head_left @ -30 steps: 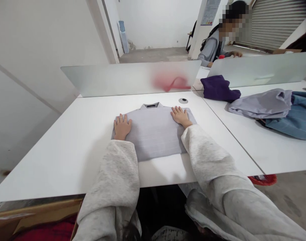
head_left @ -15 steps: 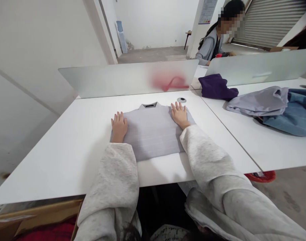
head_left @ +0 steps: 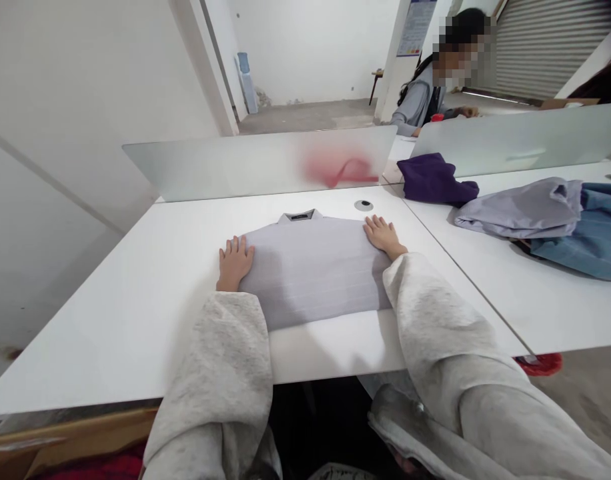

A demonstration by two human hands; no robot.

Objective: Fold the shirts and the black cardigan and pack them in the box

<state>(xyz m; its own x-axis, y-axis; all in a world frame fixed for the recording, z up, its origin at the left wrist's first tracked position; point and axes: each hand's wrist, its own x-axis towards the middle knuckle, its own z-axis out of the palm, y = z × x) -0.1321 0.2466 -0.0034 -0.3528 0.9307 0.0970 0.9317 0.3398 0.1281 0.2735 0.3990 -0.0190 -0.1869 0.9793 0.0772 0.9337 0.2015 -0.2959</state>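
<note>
A pale grey long-sleeved garment (head_left: 310,270) lies flat and folded on the white table (head_left: 125,320), its dark-labelled collar (head_left: 299,216) pointing away from me. My left hand (head_left: 234,262) rests flat at the garment's left edge, fingers apart, mostly on the table. My right hand (head_left: 384,236) lies flat on the garment's upper right edge, near the shoulder. Neither hand grips the cloth. Grey fleece sleeves cover both forearms, and the left sleeve hides the garment's lower left corner.
A frosted divider (head_left: 255,165) runs along the far table edge, with a cable grommet (head_left: 364,205) near it. On the adjoining table lie a purple cloth (head_left: 435,179), a grey garment (head_left: 518,209) and a blue garment (head_left: 585,243). A seated person (head_left: 420,100) works beyond the divider.
My right hand has slid right and slightly toward me, to the garment's shoulder edge. My left hand has shifted slightly left, and the garment now looks smoother and wider.
</note>
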